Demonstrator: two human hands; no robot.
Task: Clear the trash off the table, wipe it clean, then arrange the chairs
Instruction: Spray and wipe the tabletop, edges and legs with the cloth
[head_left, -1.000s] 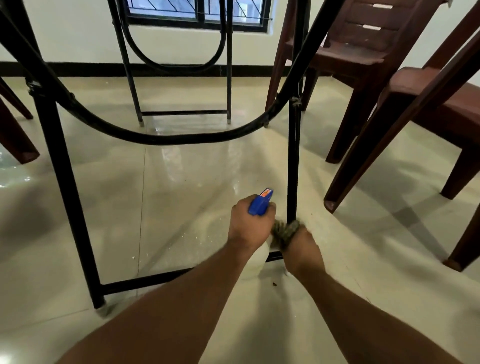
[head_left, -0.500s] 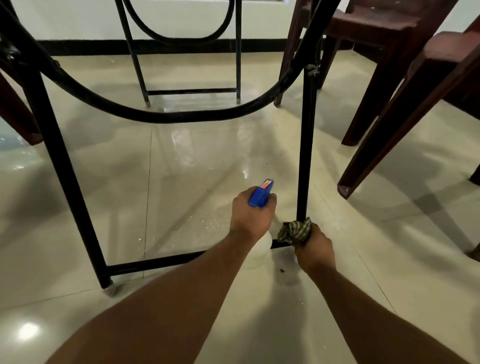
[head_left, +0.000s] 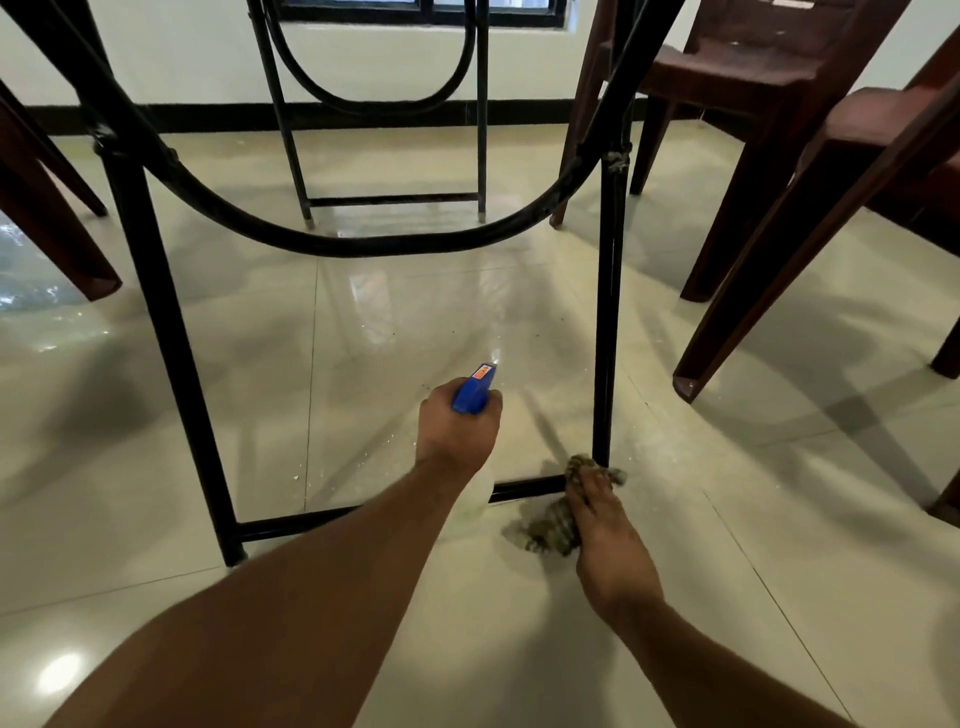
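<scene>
where we are: we crouch low at the table's black metal frame, looking under it across a glossy tiled floor.
cloth: a mottled green-brown cloth lies bunched on the floor at the foot of the near table leg, where the low crossbar meets it.
right hand: our right hand lies on top of the cloth, fingers stretched forward along it and pressing it down. the fingertips reach the leg's foot, and cloth spills out left of the palm and past the fingertips.
left hand: our left hand is curled round the neck of a spray bottle. its blue trigger head pokes out above the knuckles, and the pale body is mostly hidden under the wrist.
how the cloth handles: we judge it soft, light and limp. it will fold and drag rather than slide flat, so a gathered fistful from its middle should give more control round the thin leg.
how the bottle handles: rigid, light plastic, easy one-handed at the neck.
step: we judge this to be wiping the frame's foot.
left over: pale crumbs dot the floor by the crossbar. brown plastic chairs stand to the right, seemingly not yet arranged.
</scene>
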